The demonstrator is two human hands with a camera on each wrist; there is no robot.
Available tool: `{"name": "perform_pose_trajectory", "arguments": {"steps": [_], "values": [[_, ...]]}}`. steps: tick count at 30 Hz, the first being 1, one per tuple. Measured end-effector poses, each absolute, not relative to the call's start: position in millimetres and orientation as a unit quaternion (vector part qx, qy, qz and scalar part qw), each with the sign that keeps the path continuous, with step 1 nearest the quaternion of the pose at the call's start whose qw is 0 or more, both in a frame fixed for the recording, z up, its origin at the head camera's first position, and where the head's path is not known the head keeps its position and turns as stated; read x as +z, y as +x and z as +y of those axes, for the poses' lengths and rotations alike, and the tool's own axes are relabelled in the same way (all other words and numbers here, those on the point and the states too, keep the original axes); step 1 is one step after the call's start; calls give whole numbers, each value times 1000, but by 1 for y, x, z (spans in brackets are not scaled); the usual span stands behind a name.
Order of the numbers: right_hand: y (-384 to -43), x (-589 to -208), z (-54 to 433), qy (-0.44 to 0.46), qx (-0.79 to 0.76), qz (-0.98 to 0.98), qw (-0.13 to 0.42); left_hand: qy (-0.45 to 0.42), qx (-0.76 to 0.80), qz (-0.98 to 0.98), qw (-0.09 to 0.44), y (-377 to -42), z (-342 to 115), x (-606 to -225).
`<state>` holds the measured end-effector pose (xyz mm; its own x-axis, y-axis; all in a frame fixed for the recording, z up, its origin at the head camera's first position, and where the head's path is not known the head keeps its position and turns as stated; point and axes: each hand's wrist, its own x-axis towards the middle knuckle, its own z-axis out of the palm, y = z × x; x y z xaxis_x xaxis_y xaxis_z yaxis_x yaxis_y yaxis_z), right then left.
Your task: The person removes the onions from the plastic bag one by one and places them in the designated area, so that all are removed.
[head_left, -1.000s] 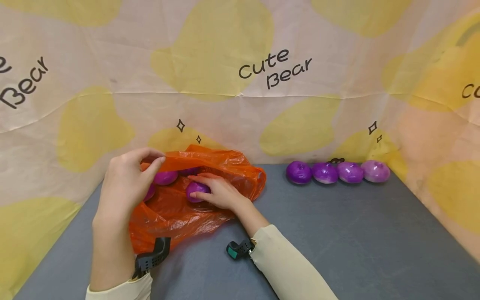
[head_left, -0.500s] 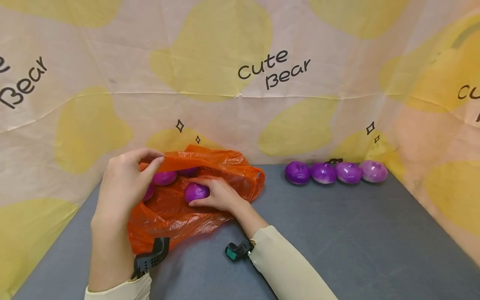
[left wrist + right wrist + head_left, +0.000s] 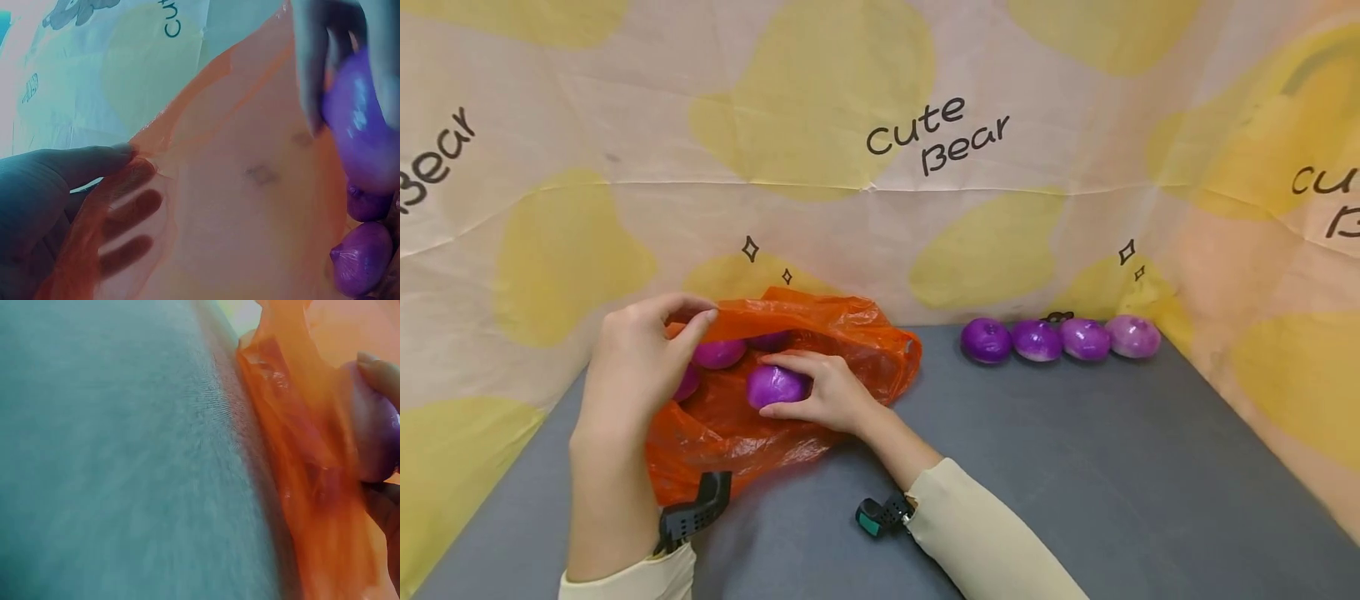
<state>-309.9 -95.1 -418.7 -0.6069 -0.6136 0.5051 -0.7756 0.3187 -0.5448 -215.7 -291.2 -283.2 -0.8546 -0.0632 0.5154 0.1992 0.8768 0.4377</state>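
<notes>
My left hand (image 3: 636,358) pinches the upper edge of an orange plastic bag (image 3: 760,442) between thumb and fingers and holds its mouth raised. In the left wrist view some of those fingers show through the thin plastic. My right hand (image 3: 831,392) reaches into the bag's mouth and grips a glossy purple onion (image 3: 777,387), thumb on the near side and fingers over the far side. Further onions lie deeper in the bag, among them a pinkish-purple onion (image 3: 721,354); the bag and my left hand partly cover them. One onion (image 3: 361,259) shows a pointed tip.
Several purple onions stand in a row on the grey table (image 3: 1075,467) at the back right, the leftmost onion (image 3: 987,341) being darkest. A small dark object (image 3: 1060,317) lies behind them. A printed cloth (image 3: 820,108) rises behind the table and along its sides.
My right hand has tightened around the onion and drawn it slightly up and toward me, its thumb now lower. My left hand keeps its pinch on the bag. The view has shifted slightly right.
</notes>
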Motion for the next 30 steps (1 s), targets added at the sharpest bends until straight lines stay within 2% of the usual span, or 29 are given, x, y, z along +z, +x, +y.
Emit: {"name": "perform_pose_trajectory", "arguments": {"steps": [11, 18, 30], "values": [[-279, -417, -25, 404, 495, -760, 123, -35, -245, -935, 254, -219, -292, -285], [-265, -425, 38, 340, 543, -759, 117, -38, -244, -934, 257, -218, -292, -285], [-268, -452, 131, 191, 489, -828, 196, -36, -235, -938, 254, -216, -286, -282]]}}
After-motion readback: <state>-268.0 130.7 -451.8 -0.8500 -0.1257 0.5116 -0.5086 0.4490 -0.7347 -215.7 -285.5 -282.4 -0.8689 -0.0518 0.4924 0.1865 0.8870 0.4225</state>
